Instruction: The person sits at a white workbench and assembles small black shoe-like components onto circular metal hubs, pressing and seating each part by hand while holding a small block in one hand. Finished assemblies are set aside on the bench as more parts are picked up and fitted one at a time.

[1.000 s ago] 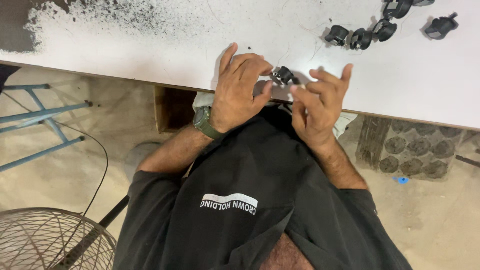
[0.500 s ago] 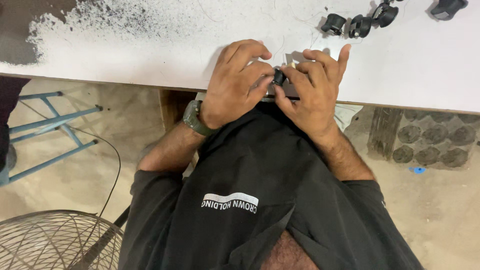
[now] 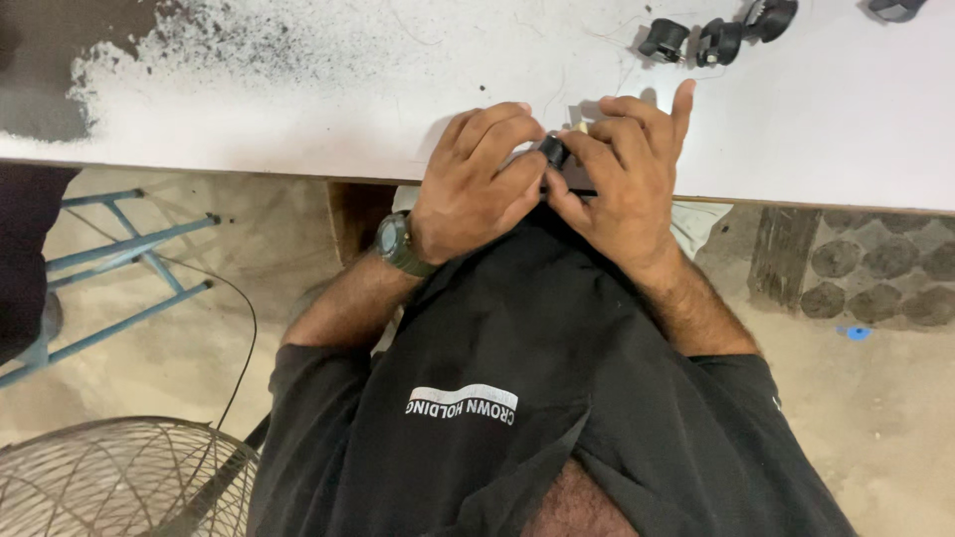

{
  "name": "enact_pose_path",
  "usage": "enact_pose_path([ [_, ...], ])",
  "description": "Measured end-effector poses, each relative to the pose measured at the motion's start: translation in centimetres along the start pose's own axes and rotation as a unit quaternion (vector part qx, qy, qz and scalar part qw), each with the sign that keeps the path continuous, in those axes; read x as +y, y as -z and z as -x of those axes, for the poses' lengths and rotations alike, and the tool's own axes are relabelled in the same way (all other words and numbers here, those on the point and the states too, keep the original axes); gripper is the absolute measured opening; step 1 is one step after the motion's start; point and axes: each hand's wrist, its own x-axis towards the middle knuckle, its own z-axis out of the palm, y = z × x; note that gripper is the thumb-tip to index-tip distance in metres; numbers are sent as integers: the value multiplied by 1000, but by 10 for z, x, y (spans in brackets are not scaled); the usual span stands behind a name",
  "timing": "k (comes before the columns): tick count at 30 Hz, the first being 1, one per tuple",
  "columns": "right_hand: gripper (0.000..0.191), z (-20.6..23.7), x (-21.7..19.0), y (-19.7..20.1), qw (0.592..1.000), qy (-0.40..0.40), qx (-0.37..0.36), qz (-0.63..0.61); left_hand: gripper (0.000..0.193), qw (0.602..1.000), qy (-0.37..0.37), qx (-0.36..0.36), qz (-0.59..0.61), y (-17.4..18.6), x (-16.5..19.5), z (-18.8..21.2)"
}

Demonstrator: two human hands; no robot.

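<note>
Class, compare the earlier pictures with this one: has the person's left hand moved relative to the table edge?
Yes. The left hand has shifted right along the table edge, closing against the right hand over the small black part.

Small part [image 3: 554, 151] between both hands at the table [image 3: 298, 119] edge.

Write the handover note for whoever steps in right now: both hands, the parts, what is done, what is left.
Left hand and right hand: pressed together at the white table's near edge, both gripping one small black part.
More black parts lie loose at the table's far side.
Done: cannot tell; fingers hide most of the held part.
Left: the loose parts lie untouched.
</note>
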Motion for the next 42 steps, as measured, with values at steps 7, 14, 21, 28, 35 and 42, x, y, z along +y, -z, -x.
enact_pose_path([
  [7,32,0,-11,1,999,-14,-18,26,15,979,168,-2,113,12,3,-1],
  [14,32,5,-14,-1,999,-18,34,-5,15,978,175,27,109,8,3,5],
  [21,35,25,-27,-22,980,21,122,-155,16,974,178,34,133,-1,7,7],
  [28,37,21,-25,-28,985,35,124,-118,18,973,177,58,137,-4,10,9],
  [35,40,20,-25,-28,985,32,126,-117,18,975,165,63,137,-7,8,9],
  [42,37,15,-26,-21,988,45,98,-109,18,972,171,57,151,-7,7,10],
])
